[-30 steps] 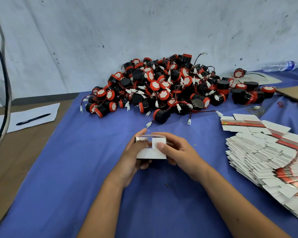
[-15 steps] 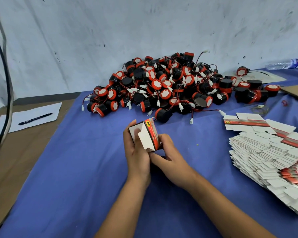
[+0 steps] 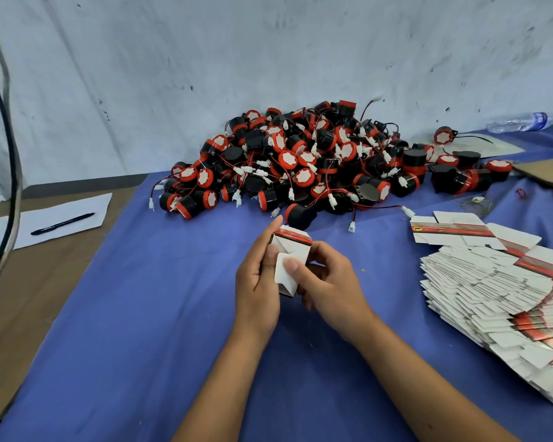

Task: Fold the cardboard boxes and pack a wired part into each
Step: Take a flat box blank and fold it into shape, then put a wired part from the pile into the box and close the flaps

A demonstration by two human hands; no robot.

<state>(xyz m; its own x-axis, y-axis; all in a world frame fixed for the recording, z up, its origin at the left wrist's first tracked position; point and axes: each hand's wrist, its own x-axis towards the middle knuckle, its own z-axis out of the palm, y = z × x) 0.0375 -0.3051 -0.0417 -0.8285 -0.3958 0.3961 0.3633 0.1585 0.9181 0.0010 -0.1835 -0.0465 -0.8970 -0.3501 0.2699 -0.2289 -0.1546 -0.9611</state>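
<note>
Surface: blue cloth [image 3: 141,314] covers my table, with a scuffed white wall [image 3: 268,59] behind it.
Left hand: my left hand [image 3: 257,282] grips the small cardboard box [image 3: 296,250] from its left side, fingers curled round it, forefinger up past its top edge.
Right hand: my right hand [image 3: 328,282] holds the same box from the right, thumb pressing a white flap [image 3: 284,271] on its near face.
Box: raised above the cloth between both hands, red stripe at its top.
Flat boxes: a fanned stack of unfolded boxes [image 3: 498,298] lies to my right.
Wired parts: a heap of black-and-red wired parts [image 3: 300,164] sits beyond the box, against the wall.
Far left: a pen [image 3: 63,223] rests on a paper sheet [image 3: 87,208].
</note>
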